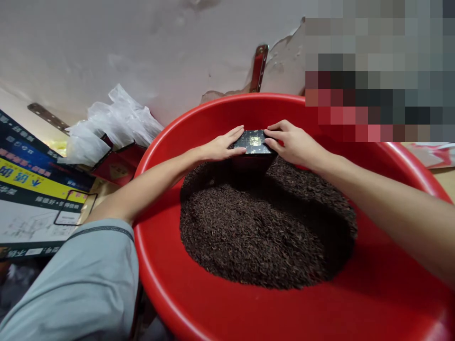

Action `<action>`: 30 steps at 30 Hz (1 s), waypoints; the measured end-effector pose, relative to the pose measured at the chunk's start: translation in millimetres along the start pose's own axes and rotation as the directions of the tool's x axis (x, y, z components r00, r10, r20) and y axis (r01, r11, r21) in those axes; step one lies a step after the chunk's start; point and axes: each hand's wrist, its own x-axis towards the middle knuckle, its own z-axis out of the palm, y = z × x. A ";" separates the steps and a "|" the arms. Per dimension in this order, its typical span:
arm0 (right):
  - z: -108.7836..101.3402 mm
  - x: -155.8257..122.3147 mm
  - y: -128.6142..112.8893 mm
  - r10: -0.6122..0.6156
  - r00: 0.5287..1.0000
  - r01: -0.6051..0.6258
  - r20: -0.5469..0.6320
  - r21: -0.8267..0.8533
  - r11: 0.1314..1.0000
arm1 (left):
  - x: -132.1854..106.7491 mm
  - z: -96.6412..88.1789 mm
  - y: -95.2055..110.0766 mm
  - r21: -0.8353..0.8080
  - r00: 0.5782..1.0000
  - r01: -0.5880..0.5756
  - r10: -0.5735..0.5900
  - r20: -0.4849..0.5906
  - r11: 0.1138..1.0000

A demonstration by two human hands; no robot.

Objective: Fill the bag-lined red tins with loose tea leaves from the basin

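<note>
Between left hand [224, 145] and right hand [294, 143], the dark box [253, 142] stands upright.

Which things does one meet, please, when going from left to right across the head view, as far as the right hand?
Printed carton → white plastic bags → left hand → dark box → right hand.

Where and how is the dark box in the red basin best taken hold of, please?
Probably grip the dark box by its opposite sides near the top, left hand from the left, right hand from the right. Its boxy shape offers two side faces, while its flat top gives little to pinch.
</note>
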 end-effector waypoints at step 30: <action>-19.7 8.0 -1.3 -0.088 0.995 0.082 0.051 0.110 0.991 | 8.3 -21.2 12.9 0.021 0.903 -0.162 0.157 -0.401 0.987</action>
